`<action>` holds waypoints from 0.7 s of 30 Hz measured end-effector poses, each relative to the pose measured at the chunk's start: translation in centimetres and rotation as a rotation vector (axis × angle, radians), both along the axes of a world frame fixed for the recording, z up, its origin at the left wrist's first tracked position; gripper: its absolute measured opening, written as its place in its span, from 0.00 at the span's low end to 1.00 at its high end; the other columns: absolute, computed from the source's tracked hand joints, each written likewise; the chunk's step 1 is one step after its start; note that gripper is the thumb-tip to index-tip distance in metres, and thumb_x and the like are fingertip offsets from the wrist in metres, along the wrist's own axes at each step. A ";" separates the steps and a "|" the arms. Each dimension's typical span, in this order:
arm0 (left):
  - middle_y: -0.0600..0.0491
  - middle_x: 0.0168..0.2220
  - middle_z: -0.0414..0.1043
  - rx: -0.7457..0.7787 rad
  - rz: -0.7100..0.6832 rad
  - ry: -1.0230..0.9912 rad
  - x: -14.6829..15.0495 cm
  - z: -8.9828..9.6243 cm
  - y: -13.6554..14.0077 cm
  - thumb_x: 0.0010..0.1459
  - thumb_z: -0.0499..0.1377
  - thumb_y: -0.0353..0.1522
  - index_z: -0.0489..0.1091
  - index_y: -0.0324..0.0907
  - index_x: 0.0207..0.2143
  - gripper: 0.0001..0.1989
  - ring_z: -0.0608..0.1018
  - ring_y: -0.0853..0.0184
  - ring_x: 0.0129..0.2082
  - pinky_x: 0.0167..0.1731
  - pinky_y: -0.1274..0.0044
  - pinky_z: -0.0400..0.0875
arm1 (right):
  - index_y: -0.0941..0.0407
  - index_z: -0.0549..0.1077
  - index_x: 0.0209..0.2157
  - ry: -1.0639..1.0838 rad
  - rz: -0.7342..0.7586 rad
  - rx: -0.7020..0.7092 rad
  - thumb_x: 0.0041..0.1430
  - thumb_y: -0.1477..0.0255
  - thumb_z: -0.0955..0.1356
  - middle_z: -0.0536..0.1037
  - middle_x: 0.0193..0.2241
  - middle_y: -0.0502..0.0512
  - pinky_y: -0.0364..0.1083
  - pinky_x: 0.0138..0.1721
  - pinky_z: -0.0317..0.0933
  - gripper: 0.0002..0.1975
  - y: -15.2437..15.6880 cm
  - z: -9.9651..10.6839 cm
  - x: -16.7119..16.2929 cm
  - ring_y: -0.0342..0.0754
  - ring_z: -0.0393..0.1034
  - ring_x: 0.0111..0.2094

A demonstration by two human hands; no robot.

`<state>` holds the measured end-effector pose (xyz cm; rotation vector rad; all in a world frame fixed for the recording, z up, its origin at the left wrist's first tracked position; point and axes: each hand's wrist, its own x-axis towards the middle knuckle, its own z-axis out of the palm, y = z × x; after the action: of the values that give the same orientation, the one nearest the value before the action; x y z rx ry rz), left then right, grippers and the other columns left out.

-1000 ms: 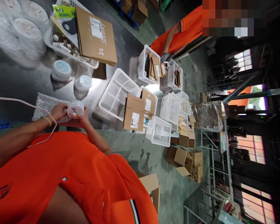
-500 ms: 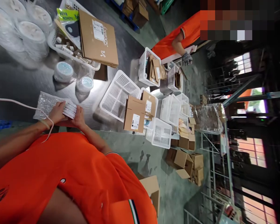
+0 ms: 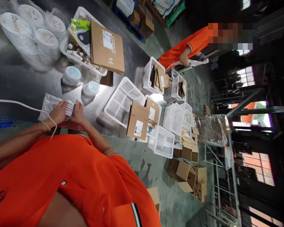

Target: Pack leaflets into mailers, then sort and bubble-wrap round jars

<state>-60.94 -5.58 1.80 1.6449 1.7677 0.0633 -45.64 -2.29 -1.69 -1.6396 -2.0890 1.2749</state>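
Observation:
At the table's near edge, my left hand (image 3: 58,112) and my right hand (image 3: 77,113) grip a small stack of thin white boxes (image 3: 69,108) from either side. Several layers of the stack show between the fingers; its underside is hidden. Beneath and to the left of it lies a sheet of bubble wrap (image 3: 48,104), which my left hand overlaps. A white cord (image 3: 26,103) passes over the bubble wrap and across my left wrist. Two wrapped tubs with pale blue tops, a nearer one (image 3: 91,89) and a farther one (image 3: 72,75), stand just beyond my hands.
Several wrapped white tubs (image 3: 46,39) stand at the far left. A white basket (image 3: 72,58) holds small bottles, a mask packet and flat cardboard (image 3: 107,47). More baskets (image 3: 123,101) and folded cartons (image 3: 137,121) line the right. A co-worker (image 3: 184,50) stands across the table.
Between my hands, the stack has turned slightly and shows a shorter side. The view has shifted, so the table sits a little lower and farther right. The co-worker's arms have moved.

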 end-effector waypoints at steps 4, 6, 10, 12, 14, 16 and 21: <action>0.27 0.85 0.55 -0.019 0.013 0.031 -1.1 0.4 0.4 0.74 0.53 0.29 0.59 0.21 0.83 0.38 0.69 0.31 0.75 0.77 0.45 0.65 | 0.65 0.77 0.73 -0.001 0.169 0.066 0.70 0.75 0.81 0.71 0.76 0.77 0.59 0.83 0.60 0.34 0.2 0.0 1.6 0.62 0.66 0.79; 0.26 0.86 0.51 -0.022 0.024 0.042 -0.9 0.8 0.0 0.75 0.56 0.31 0.58 0.20 0.83 0.40 0.68 0.28 0.74 0.75 0.44 0.67 | 0.62 0.82 0.69 -0.036 0.272 0.104 0.74 0.74 0.80 0.73 0.76 0.75 0.60 0.83 0.60 0.26 0.1 0.0 1.7 0.61 0.67 0.79; 0.32 0.89 0.44 -0.015 0.023 0.033 0.2 1.4 -0.6 0.77 0.52 0.32 0.56 0.24 0.86 0.39 0.66 0.26 0.73 0.66 0.42 0.76 | 0.59 0.85 0.64 -0.067 0.380 0.152 0.74 0.81 0.77 0.73 0.79 0.70 0.63 0.85 0.57 0.20 -0.1 -0.1 0.2 0.59 0.66 0.81; 0.34 0.89 0.45 -0.006 0.019 0.021 0.3 1.3 -0.6 0.78 0.47 0.30 0.57 0.26 0.86 0.38 0.67 0.28 0.74 0.66 0.43 0.76 | 0.57 0.86 0.61 -0.034 0.347 0.138 0.74 0.83 0.74 0.76 0.77 0.65 0.62 0.87 0.56 0.18 0.0 -0.2 -1.0 0.57 0.66 0.81; 0.31 0.89 0.47 0.007 0.021 0.013 -0.2 1.1 -0.2 0.77 0.49 0.28 0.58 0.26 0.85 0.38 0.67 0.31 0.77 0.72 0.45 0.73 | 0.57 0.85 0.61 0.028 0.247 0.088 0.76 0.82 0.73 0.79 0.75 0.63 0.59 0.86 0.58 0.18 0.1 -0.3 -2.1 0.55 0.67 0.81; 0.26 0.87 0.49 0.019 0.019 0.005 -1.2 0.7 0.4 0.71 0.55 0.27 0.59 0.23 0.83 0.40 0.65 0.34 0.81 0.78 0.46 0.65 | 0.57 0.82 0.64 0.122 0.109 0.005 0.76 0.78 0.75 0.81 0.72 0.63 0.56 0.81 0.67 0.18 0.3 -0.1 -2.8 0.54 0.72 0.78; 0.27 0.86 0.53 0.056 -0.019 -0.061 -5.3 0.3 1.5 0.58 0.61 0.29 0.59 0.25 0.83 0.50 0.59 0.36 0.87 0.83 0.44 0.57 | 0.57 0.78 0.65 0.422 -0.139 -0.128 0.70 0.67 0.83 0.82 0.68 0.64 0.52 0.67 0.81 0.27 1.1 2.1 -1.5 0.54 0.81 0.67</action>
<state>-66.24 -4.10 2.13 1.6811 1.7184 0.1539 -47.16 -1.17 0.43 -1.3812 -1.6476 1.5710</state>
